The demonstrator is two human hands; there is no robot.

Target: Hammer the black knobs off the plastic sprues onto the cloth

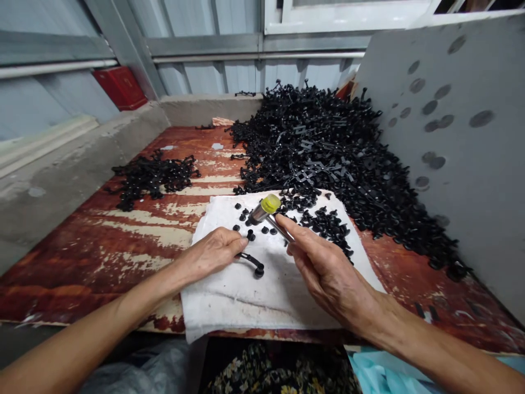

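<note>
My left hand [217,249] pinches a thin black linkage part [250,260] over a white cloth [229,298]; the part's round knob end sticks out to the right of the fingers. In my right hand [328,268] is a small mallet [270,204], gripped by its metal handle, with a yellow face on one end of the head. The mallet head hovers above the cloth, up and to the right of my left fingertips. Several small black round pieces [265,230] lie on the cloth around it, with a denser cluster [330,227] to the right.
A large heap of black parts [311,137] covers the back right of the worn red table [123,235]. A smaller pile [158,175] lies at the left. A grey spotted panel [463,137] borders the right side, and a concrete ledge [82,158] the left.
</note>
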